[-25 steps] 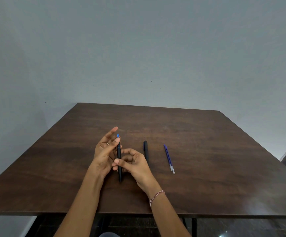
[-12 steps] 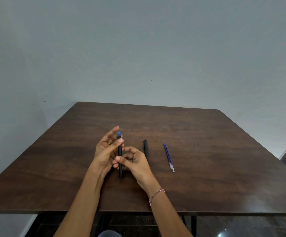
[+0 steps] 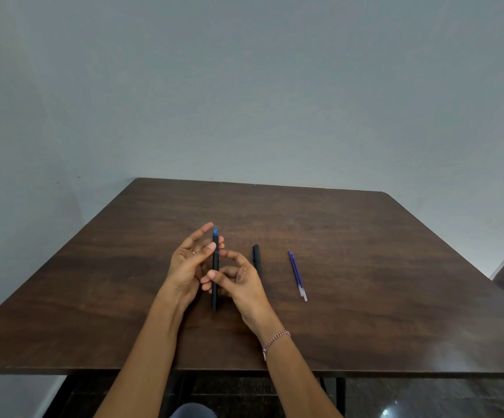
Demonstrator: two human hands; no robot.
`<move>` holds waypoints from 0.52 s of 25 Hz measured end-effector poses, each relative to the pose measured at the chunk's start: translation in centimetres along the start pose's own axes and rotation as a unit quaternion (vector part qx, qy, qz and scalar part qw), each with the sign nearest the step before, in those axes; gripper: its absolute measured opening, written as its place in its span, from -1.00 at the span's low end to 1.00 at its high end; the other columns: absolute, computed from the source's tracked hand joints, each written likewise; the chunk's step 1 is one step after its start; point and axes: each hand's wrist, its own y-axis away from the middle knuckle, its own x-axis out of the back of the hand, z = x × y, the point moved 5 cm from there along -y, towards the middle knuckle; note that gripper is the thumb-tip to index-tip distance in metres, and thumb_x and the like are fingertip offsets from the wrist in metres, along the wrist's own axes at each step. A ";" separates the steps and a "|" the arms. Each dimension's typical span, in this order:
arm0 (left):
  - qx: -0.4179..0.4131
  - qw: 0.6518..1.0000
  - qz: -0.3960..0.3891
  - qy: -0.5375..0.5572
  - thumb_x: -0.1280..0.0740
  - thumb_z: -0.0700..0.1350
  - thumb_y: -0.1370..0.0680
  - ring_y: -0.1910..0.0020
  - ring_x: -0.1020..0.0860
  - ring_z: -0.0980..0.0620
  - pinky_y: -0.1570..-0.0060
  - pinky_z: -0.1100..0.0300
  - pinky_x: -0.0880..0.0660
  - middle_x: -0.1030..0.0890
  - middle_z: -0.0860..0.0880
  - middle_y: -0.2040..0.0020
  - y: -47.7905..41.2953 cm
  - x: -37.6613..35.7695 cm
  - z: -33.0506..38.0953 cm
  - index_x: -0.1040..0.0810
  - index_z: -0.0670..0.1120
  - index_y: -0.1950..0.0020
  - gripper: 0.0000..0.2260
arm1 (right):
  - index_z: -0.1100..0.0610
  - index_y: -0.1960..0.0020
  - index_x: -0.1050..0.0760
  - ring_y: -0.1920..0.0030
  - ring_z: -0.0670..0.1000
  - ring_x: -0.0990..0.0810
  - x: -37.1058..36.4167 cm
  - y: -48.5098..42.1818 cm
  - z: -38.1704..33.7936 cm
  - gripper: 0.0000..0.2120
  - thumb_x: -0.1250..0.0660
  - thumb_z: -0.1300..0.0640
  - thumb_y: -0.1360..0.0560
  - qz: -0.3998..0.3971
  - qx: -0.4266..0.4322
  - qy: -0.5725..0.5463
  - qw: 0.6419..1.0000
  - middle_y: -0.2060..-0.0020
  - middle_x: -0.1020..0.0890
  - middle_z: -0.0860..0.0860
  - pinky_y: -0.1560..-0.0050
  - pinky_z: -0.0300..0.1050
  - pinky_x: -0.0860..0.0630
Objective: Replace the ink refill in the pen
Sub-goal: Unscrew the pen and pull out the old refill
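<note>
Counter (image 3: 350,236), dark wood, bearing the work. Left hand (image 3: 189,260) steadies the upper pen (image 3: 215,273) with thumb and fingers lightly closed; the other digits are spread. Right hand (image 3: 238,280) pinches the lower barrel — probably a two-point grip for twisting the halves apart. The pen stands lengthwise between them, blue end away. Black cap (image 3: 256,259) and blue refill (image 3: 296,274) lie to the right — set aside within reach.

Bare forearms, no sleeves showing. Wore a thin ring (image 3: 193,252) on one finger of the left hand (image 3: 186,267), and on the wrist below the right hand (image 3: 244,285) a slim braided bracelet (image 3: 275,340) in reddish and pale strands, with a short loose end hanging at the near side.
</note>
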 end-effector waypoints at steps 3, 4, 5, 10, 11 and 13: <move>-0.017 1.000 0.014 -0.019 -0.39 -0.20 -0.38 0.43 -0.57 0.14 0.68 0.35 -0.36 -0.58 -0.14 -0.03 0.0 0.2 0.2 -0.51 -0.01 -0.28 -0.54 | 0.03 -0.22 -0.42 0.17 0.02 -0.69 -0.1 -0.1 0.1 -0.63 -0.42 0.22 -0.47 -0.010 0.000 0.011 1.000 0.21 -0.71 0.10 -0.03 -0.11 -0.58; -0.016 1.000 0.015 -0.018 -0.39 -0.17 -0.40 0.35 -0.60 0.12 0.68 0.34 -0.36 -0.59 -0.13 -0.05 -0.1 0.3 0.2 -0.52 0.01 -0.26 -0.57 | 0.03 -0.22 -0.43 0.16 0.02 -0.69 -0.1 -0.1 0.2 -0.63 -0.43 0.21 -0.46 -0.011 0.000 0.012 1.000 0.21 -0.71 0.10 -0.05 -0.08 -0.58; -0.010 1.000 0.015 -0.009 -0.36 -0.15 -0.44 0.22 -0.63 0.05 0.68 0.32 -0.37 -0.61 -0.13 -0.08 -0.1 0.4 0.1 -0.52 0.02 -0.26 -0.62 | 0.03 -0.21 -0.44 0.16 0.03 -0.69 -0.2 -0.1 0.2 -0.63 -0.43 0.20 -0.46 -0.012 0.001 0.012 1.000 0.20 -0.71 0.10 -0.08 -0.04 -0.57; 0.034 0.999 0.002 0.035 -0.15 -0.20 -0.60 0.08 -0.67 0.00 0.65 0.32 -0.39 -0.65 -0.16 -0.11 -0.3 0.6 -0.6 -0.52 -0.10 -0.27 -0.71 | 0.05 -0.21 -0.47 0.16 0.01 -0.69 -0.2 -0.1 0.2 -0.65 -0.44 0.16 -0.45 -0.010 -0.001 0.010 1.000 0.19 -0.72 0.11 -0.15 0.03 -0.55; 0.026 0.999 0.011 0.031 -0.20 -0.20 -0.57 0.13 -0.67 0.02 0.63 0.32 -0.41 -0.66 -0.16 -0.06 -0.3 0.7 -0.5 -0.55 -0.10 -0.23 -0.73 | 0.06 -0.22 -0.47 0.15 0.01 -0.69 -0.2 -0.1 0.2 -0.64 -0.44 0.16 -0.45 -0.011 -0.004 0.013 1.000 0.19 -0.72 0.11 -0.17 0.05 -0.54; 0.005 0.999 0.029 0.024 -0.33 -0.19 -0.46 0.12 -0.67 0.03 0.57 0.31 -0.47 -0.68 -0.12 0.03 -0.4 0.8 -0.3 -0.62 -0.06 -0.13 -0.74 | 0.07 -0.24 -0.46 0.13 0.01 -0.69 -0.2 -0.1 0.3 -0.62 -0.44 0.15 -0.45 -0.013 -0.009 0.022 1.000 0.19 -0.72 0.10 -0.20 0.11 -0.52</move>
